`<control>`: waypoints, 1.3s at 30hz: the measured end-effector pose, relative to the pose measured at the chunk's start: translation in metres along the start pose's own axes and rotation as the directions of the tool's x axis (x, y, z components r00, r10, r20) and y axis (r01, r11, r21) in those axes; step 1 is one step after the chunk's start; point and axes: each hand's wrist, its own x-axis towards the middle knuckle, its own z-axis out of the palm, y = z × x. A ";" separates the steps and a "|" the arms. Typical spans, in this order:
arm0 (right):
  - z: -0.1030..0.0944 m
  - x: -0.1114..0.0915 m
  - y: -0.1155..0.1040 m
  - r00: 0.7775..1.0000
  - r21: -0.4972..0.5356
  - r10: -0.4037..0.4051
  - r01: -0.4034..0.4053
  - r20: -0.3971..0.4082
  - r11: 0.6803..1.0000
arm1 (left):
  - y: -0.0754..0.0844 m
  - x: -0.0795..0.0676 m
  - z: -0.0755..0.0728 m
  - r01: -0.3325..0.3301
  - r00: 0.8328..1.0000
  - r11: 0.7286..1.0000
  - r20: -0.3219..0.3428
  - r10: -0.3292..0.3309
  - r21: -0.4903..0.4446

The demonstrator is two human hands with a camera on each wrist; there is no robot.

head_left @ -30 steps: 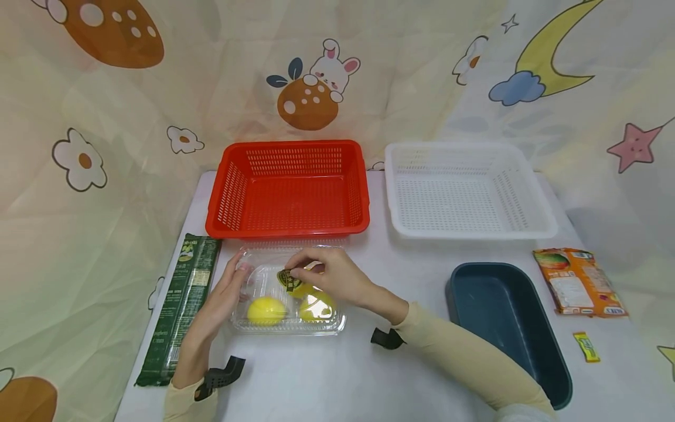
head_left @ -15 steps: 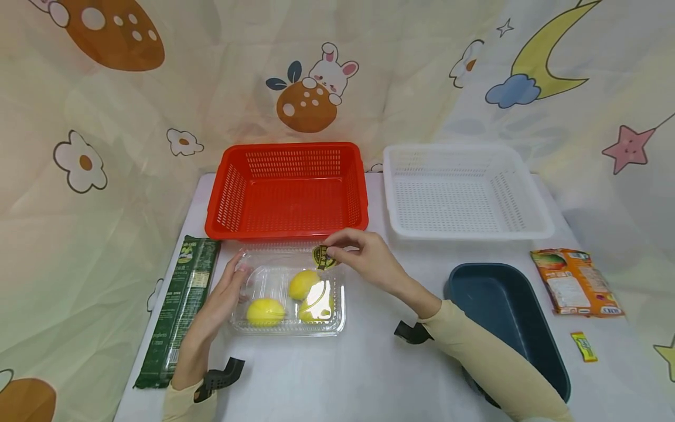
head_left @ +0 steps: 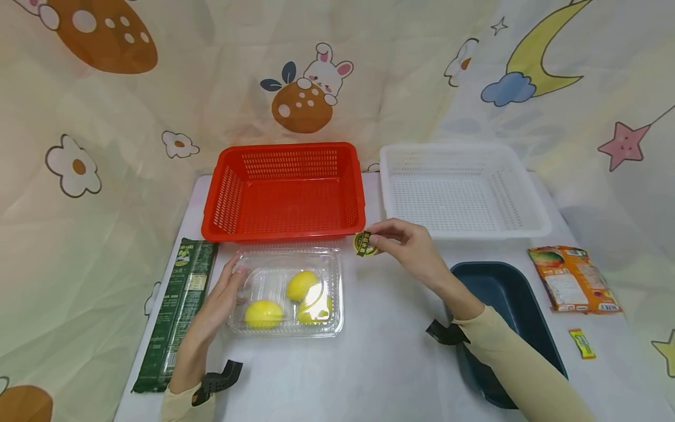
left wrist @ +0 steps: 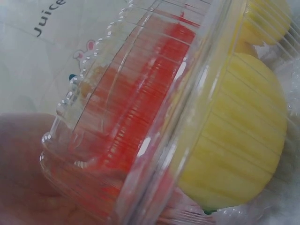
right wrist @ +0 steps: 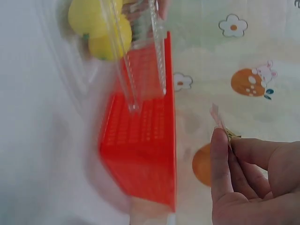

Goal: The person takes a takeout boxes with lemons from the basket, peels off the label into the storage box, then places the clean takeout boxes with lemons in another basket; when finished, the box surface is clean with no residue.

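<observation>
My right hand (head_left: 411,252) pinches a round black-and-yellow sticker (head_left: 364,243) between thumb and fingertips, off the table near the red basket's front right corner. In the right wrist view the sticker (right wrist: 230,134) appears edge-on at the fingertips. A clear plastic clamshell box (head_left: 263,275), its lid down, lies on the table with three yellow lemon-like fruits inside, one of them a lemon-like fruit (head_left: 263,314) at the front left. My left hand (head_left: 218,302) holds the box at its left side; some fingers show only through the plastic.
Behind the box stands a red basket (head_left: 285,234), with a white basket (head_left: 466,233) to its right. A green spaghetti pack (head_left: 176,316) lies left. On the right are a dark blue tray (head_left: 511,305), an orange packet (head_left: 575,281) and a small yellow sachet (head_left: 582,344).
The right hand has drawn the sticker off the box lid and carried it to the right. The left hand has kept its hold at the box's left side.
</observation>
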 end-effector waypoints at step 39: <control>-0.132 -0.091 0.065 0.917 0.087 0.154 -0.131 -0.367 0.988 | 0.004 -0.002 0.001 0.047 0.999 0.999 -0.001 -0.047 0.014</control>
